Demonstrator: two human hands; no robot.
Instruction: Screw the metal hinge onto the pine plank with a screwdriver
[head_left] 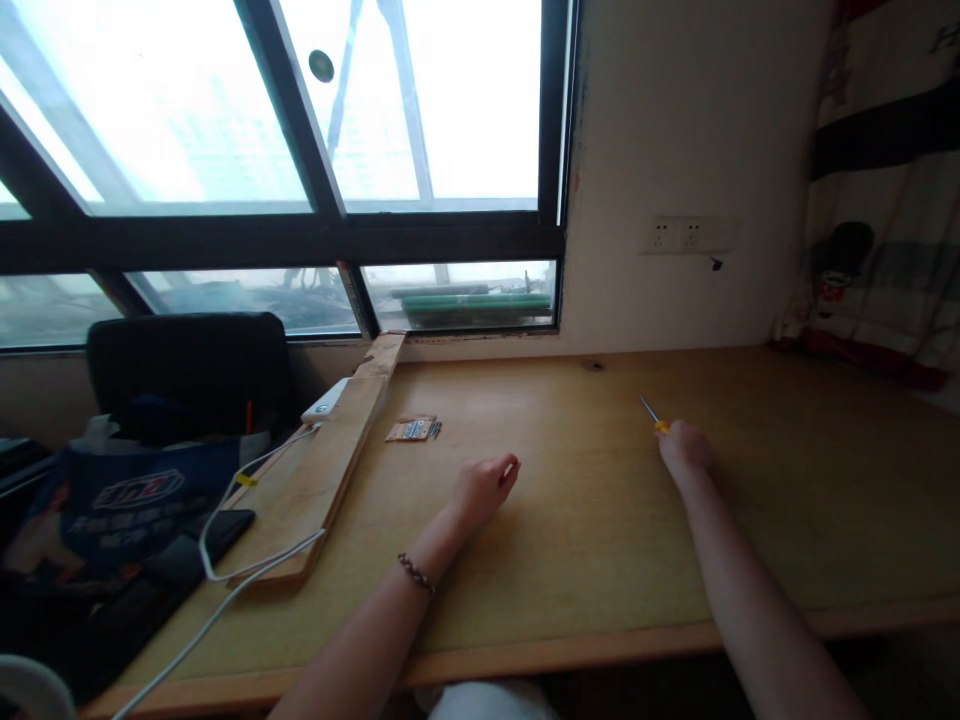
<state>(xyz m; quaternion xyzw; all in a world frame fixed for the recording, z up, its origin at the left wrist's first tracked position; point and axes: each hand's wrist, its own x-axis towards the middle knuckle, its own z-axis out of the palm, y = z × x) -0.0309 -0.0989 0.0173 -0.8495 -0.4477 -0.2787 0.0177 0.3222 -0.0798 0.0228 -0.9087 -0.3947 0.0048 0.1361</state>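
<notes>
My right hand [688, 450] is wrapped round the yellow handle of a screwdriver [651, 410], over the right half of the wooden table [570, 570]. Its metal shaft points away from me, up and to the left. Near the table's middle, my left hand [486, 490] has its fingers curled in and pressed together; whatever they hold, if anything, is hidden. Beyond that hand lies a small flat piece with metal parts on it, perhaps a hinge [412, 430]. Several small dark screw-like pieces [435, 430] lie at its right side.
Long wooden boards [337, 460] run along the table's left side, with a white power strip [327, 400] and white cable [214, 560] by them. A black chair [187, 360] with a blue bag [135, 500] stands left. Wall sockets [679, 235] and a curtain [877, 250] are at right.
</notes>
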